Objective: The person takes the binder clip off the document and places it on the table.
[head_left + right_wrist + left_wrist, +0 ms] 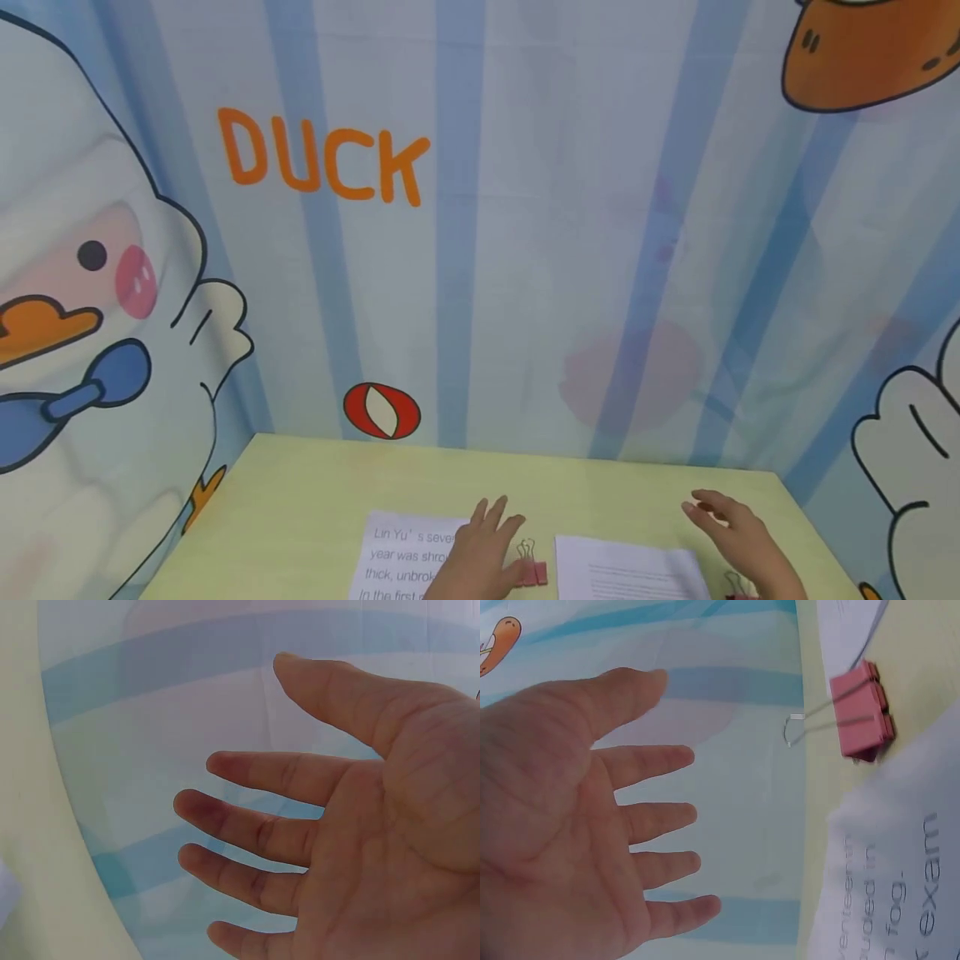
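Observation:
My left hand [480,557] hovers over the right part of a sheet with large print [397,554], fingers spread and nothing held. Beside its thumb a pink binder clip [534,573] stands on the table, its wire handles up; the left wrist view shows the clip [862,712] apart from the palm. To the right, my right hand [742,537] is raised with fingers extended and nothing in it. A second sheet with small print [630,571] lies between the hands. Below the right hand another pink clip [738,587] is partly hidden by the wrist.
The pale yellow table [300,475] ends at a striped blue curtain [510,250] printed with a duck and the word DUCK. Printed cloth also hangs at the left and right sides.

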`<state>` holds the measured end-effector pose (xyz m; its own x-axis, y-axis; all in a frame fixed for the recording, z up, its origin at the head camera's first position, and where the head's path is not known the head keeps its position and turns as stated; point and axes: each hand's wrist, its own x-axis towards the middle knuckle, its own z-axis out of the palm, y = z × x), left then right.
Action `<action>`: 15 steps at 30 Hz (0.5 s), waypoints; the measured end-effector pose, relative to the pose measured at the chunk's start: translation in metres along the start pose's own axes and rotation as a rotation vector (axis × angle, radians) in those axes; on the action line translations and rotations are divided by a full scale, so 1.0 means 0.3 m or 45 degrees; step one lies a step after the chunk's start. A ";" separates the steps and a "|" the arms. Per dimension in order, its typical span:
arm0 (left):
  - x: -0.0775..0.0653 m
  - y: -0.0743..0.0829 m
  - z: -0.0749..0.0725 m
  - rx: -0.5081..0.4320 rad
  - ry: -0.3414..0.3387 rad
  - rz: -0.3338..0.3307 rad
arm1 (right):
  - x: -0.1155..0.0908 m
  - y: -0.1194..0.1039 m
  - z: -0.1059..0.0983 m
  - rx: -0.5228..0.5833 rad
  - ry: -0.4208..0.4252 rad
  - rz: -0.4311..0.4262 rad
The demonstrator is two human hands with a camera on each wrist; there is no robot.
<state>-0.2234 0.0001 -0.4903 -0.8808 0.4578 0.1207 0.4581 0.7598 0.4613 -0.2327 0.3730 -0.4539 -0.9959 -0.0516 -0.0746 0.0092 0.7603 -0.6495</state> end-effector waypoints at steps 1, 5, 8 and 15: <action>-0.001 -0.007 -0.004 -0.012 0.011 -0.009 | 0.003 -0.010 0.003 -0.010 0.005 -0.013; -0.010 -0.040 -0.014 -0.078 0.009 -0.060 | 0.021 -0.053 0.032 -0.026 0.011 -0.059; -0.022 -0.064 -0.012 -0.092 0.003 -0.096 | 0.036 -0.080 0.061 0.005 -0.014 -0.077; -0.034 -0.118 -0.002 -0.090 0.020 -0.126 | 0.064 -0.114 0.102 0.051 -0.032 -0.120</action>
<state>-0.2309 -0.0319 -0.5073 -0.9233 0.3745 0.0852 0.3599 0.7664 0.5321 -0.2493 0.3262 -0.4562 -0.9900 -0.1381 -0.0305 -0.0800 0.7248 -0.6843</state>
